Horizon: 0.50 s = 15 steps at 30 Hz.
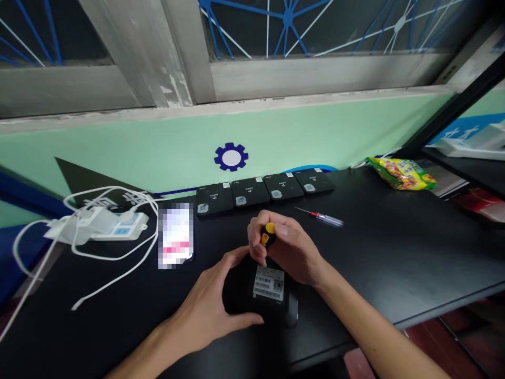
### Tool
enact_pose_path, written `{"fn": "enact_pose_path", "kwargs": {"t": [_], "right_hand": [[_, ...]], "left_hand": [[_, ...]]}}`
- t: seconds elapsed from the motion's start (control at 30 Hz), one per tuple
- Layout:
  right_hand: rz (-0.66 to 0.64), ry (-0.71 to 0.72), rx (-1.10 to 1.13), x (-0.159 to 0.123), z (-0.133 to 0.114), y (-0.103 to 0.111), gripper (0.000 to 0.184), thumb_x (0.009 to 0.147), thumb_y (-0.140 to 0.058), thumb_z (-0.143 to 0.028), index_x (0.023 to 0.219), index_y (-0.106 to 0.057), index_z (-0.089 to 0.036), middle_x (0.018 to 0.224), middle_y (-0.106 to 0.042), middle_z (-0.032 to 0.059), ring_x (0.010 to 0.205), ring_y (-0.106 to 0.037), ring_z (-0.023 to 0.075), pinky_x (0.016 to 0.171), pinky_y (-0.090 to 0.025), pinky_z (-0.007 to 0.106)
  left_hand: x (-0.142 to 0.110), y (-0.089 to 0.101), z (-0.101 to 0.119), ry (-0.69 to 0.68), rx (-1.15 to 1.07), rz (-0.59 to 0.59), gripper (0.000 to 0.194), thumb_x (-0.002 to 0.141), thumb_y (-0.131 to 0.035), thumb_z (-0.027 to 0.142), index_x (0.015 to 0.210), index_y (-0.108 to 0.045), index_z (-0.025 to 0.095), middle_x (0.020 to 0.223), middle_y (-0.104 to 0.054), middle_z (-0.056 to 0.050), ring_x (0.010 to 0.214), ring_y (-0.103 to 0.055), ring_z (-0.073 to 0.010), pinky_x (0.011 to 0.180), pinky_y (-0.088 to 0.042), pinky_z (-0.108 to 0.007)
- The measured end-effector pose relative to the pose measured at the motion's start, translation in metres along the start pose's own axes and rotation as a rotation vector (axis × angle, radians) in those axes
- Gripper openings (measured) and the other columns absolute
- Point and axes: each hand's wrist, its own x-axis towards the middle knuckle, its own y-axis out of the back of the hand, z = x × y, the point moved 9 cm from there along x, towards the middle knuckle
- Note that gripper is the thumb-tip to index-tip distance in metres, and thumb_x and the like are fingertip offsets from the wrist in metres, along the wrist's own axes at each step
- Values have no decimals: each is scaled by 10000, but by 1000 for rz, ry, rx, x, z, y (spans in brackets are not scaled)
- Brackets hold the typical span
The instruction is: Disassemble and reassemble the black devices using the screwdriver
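My right hand (290,245) is closed around a screwdriver with a yellow and black handle (268,235), held upright over a black electronic device (240,289). The screwdriver's tip is hidden behind my fingers. The device lies on the table with a white barcode label (269,283) facing up. My left hand (215,297) grips the device's left side, its thumb along the near edge and its fingers at the far edge. A small glossy, see-through piece (292,310) shows at the device's near right corner; I cannot tell what it is.
Several flat black boxes (250,192) stand in a row by the wall. A clear-handled screwdriver (329,219) lies to the right, with a yellow-green snack bag (404,173) beyond. On the left are a blurred-screen phone (175,234), a white power strip (128,226) and tangled white cables (114,259).
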Motion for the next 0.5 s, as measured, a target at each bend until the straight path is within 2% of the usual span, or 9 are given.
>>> {"fn": "enact_pose_path", "kwargs": {"t": [0.17,0.3,0.5], "right_hand": [[0,8,-19,-1,1,-3,246,1012,-776,-443,1046,-707,-209,882,-632,34,744,-555,185,699,-473,323],[-4,39,-21,0,0,-5,216,1021,-772,-409,1059,-690,-212,895,-626,29,747,-557,179,724,-461,326],[24,54,11,1,1,-3,199,1029,-764,-403,1044,-696,-216,870,-618,21,740,-549,175,725,-470,318]], "left_hand": [[-3,-1,-5,-4,70,23,988,773,-1003,466,1576,-430,422,1541,-682,-85,1419,-674,-413,1160,-555,-662],[-4,-3,-3,-13,109,23,1032,789,-991,483,1609,-366,437,1533,-675,-89,1394,-687,-418,1128,-571,-660],[-5,-3,5,-44,91,-5,1055,831,-964,381,1655,-311,472,1612,-600,-86,1458,-632,-404,1188,-533,-670]]}}
